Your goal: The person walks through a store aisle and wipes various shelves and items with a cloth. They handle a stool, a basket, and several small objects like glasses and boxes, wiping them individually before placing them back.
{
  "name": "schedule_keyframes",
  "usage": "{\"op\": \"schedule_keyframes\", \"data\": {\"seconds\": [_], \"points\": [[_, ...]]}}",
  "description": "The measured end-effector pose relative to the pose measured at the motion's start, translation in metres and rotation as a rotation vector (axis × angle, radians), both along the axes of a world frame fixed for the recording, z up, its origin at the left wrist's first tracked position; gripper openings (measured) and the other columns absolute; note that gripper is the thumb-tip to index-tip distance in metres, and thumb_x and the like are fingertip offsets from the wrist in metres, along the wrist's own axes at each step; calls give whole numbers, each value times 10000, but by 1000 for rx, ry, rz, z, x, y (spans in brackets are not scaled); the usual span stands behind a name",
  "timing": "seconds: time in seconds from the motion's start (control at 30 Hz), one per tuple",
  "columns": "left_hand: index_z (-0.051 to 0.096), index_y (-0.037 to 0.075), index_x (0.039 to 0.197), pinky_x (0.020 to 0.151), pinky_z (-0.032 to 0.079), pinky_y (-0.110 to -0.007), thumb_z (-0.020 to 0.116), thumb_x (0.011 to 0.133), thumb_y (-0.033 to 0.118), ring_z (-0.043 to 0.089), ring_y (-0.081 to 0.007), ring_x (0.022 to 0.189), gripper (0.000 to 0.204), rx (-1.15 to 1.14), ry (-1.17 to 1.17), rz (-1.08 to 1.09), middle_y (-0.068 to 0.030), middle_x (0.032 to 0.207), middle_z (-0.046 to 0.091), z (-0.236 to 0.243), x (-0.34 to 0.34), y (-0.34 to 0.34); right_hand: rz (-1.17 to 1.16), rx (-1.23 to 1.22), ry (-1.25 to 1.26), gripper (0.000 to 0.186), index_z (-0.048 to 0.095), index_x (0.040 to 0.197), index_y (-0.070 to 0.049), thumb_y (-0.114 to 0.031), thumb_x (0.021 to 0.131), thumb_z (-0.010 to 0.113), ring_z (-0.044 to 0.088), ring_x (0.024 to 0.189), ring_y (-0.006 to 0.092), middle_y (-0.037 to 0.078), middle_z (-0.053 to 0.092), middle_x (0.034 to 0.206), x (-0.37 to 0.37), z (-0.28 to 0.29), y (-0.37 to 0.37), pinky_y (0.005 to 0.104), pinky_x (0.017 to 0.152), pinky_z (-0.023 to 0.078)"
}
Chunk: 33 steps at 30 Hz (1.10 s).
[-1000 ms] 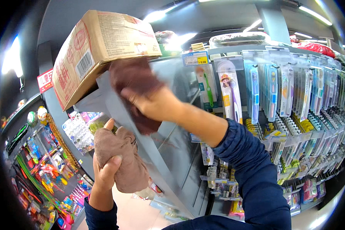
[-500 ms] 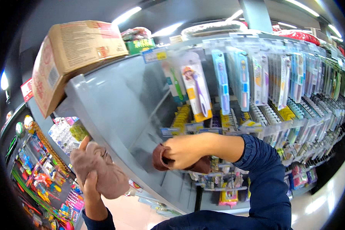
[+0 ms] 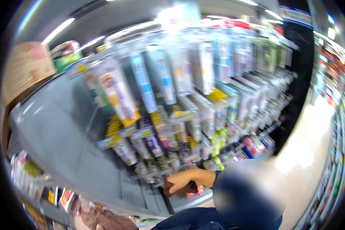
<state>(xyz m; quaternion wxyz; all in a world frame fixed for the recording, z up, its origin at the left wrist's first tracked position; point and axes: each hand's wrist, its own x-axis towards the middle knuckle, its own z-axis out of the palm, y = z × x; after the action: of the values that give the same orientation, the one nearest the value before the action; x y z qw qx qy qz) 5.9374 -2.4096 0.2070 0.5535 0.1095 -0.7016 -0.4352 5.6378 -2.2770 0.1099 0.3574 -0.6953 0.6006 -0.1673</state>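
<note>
My right hand is closed on a dark brown cloth, low in front of the shelf unit by the end of its hanging packs. The cloth bunches around the fingers and sticks out on both sides. At the lower edge, a lighter brown cloth lies crumpled in my left hand, of which only a bit of finger shows. A blurred round patch covers part of my dark blue right sleeve.
Rows of hanging packs, toothbrushes among them, fill the shelf unit. Its grey side panel stands at left, with a cardboard box on top. A pale aisle floor runs along the right, beside another stocked shelf.
The view has turned right, so the shelf sits further left. My right hand with the dark cloth is lower; my left hand with the lighter cloth has dropped to the lower edge.
</note>
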Motion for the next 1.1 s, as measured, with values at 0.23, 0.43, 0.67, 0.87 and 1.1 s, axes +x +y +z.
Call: {"op": "schedule_keyframes", "data": {"seconds": [0.23,0.43,0.67,0.87,1.1], "points": [[539,0,956,904,397,-392,592,707,470,500,-252,955,535,90,-40,-316,-138,1025,474,-15,-53,13,-591,91,41,419,615,840,49,-353,738,673,625,776,334,220,646,839,26,-75,73,431,684,473],[536,-5,971,905,401,-392,587,712,462,506,-250,946,537,114,-73,-648,-137,1018,485,-27,-72,36,-888,10,46,639,430,1019,129,-347,702,713,602,887,425,293,614,874,70,-97,126,459,736,477],[532,-11,989,907,405,-392,582,719,452,512,-247,936,539,180,-120,-1058,-136,1011,497,-51,-73,86,-1416,7,-156,790,184,1424,-51,-289,806,615,575,974,408,267,601,1039,199,-109,222,424,846,447],[529,-16,1003,908,408,-392,577,724,444,518,-245,927,540,221,-162,-1366,-136,1004,508,-54,-51,160,-1671,144,-154,356,585,1095,-13,-268,848,558,599,928,305,179,632,1013,345,-124,318,371,840,458],[525,-22,1021,909,413,-392,572,731,434,525,-243,917,543,207,-211,-1652,-135,997,521,-44,-11,271,-2103,22,41,316,600,926,29,-275,854,550,538,987,307,201,598,973,477,-107,412,369,833,431]]}}
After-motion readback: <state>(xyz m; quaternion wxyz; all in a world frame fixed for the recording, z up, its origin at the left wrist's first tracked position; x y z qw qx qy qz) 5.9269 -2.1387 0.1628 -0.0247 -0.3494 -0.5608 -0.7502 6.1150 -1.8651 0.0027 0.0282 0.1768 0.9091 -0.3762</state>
